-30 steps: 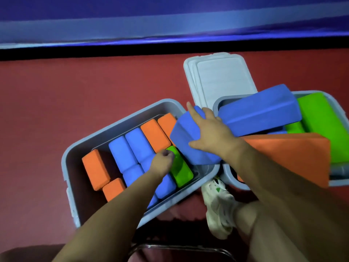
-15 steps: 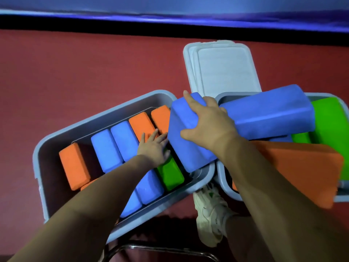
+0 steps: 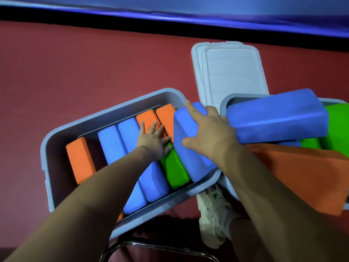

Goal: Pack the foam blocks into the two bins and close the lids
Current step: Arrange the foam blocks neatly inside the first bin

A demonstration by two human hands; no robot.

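The left grey bin (image 3: 56, 133) holds several upright orange, blue and green foam blocks. My left hand (image 3: 154, 140) lies flat, fingers spread, on the orange block (image 3: 147, 118) and the green block (image 3: 175, 169). My right hand (image 3: 209, 135) grips a blue block (image 3: 190, 148) standing tilted at the bin's right end. The right grey bin (image 3: 225, 103) is heaped with a large blue block (image 3: 277, 118), a large orange block (image 3: 306, 174) and green blocks (image 3: 338, 125). Two stacked grey lids (image 3: 230, 72) lie on the floor behind the bins.
Red floor (image 3: 94, 63) surrounds the bins, with a blue wall band along the far edge. A white sneaker (image 3: 213, 214) stands between the bins in front. A chrome chair rail (image 3: 151, 246) curves along the bottom.
My left hand opened from a curled grip on the green block and now lies flat on the blocks. My right hand has brought the blue block more upright at the bin's right end.
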